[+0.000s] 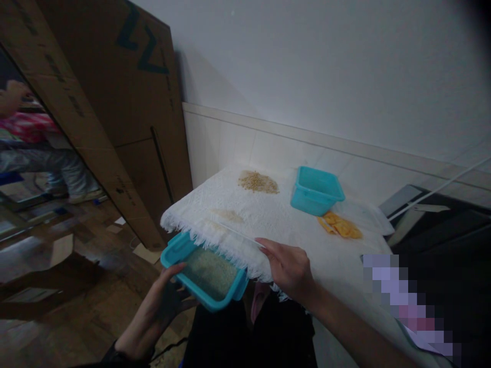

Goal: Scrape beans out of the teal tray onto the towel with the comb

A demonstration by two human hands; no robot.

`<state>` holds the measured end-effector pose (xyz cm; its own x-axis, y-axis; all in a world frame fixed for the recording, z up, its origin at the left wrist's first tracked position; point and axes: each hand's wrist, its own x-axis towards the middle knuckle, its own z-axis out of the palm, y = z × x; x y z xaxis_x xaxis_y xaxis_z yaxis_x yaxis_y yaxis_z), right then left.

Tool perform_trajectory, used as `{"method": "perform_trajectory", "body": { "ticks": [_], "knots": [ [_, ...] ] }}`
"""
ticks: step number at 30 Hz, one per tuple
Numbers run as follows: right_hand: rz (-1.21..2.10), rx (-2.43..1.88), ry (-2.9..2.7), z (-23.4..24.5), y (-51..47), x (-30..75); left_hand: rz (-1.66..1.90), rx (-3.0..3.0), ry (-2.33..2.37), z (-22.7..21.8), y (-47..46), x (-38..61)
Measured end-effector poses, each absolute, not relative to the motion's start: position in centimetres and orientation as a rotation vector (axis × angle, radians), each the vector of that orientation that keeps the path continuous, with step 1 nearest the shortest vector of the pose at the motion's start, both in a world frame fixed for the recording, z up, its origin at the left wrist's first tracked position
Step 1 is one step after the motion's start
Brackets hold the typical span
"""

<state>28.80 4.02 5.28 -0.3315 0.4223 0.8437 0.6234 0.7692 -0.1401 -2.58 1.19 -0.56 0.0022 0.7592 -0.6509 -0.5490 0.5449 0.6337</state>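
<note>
My left hand [161, 301] grips a teal plastic box [215, 305] just below the table's fringed front edge, thumb over its rim. Inside the box lies a layer of pale, rice-like grains [210, 271]. My right hand [289, 266] pinches a thin, whitish, straight-edged piece [240, 234], which rests low over the cloth by that edge; its full shape is hard to make out. Just beyond it, a small scatter of pale grains [230, 215] lies on the white cloth [284, 220]. Farther back is a pile of tan, bean-like grains [258, 182].
A second teal box [316, 197] stands at the table's back right, with a crumpled orange cloth or bag [341, 226] before it. A tall cardboard carton [149, 117] rises on the left. Behind the table is a wall [307, 66]. Another person's leg [42, 158] shows far left.
</note>
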Motion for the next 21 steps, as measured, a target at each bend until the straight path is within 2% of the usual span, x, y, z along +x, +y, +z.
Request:
{"method": "perform_trajectory", "body": {
  "ticks": [11,17,21],
  "knots": [
    [-0.169,-0.716,-2.089,7.6,-0.3,27.5,1.087,0.249,1.21,-1.4,1.3,-2.9],
    [-0.317,-0.765,-1.955,6.6,4.0,26.6,1.062,0.228,1.215,0.1,1.4,-3.0],
    [-0.322,-0.727,-1.953,5.6,6.8,25.2,1.094,0.254,1.183,-0.6,1.6,-3.7]
  ]
}}
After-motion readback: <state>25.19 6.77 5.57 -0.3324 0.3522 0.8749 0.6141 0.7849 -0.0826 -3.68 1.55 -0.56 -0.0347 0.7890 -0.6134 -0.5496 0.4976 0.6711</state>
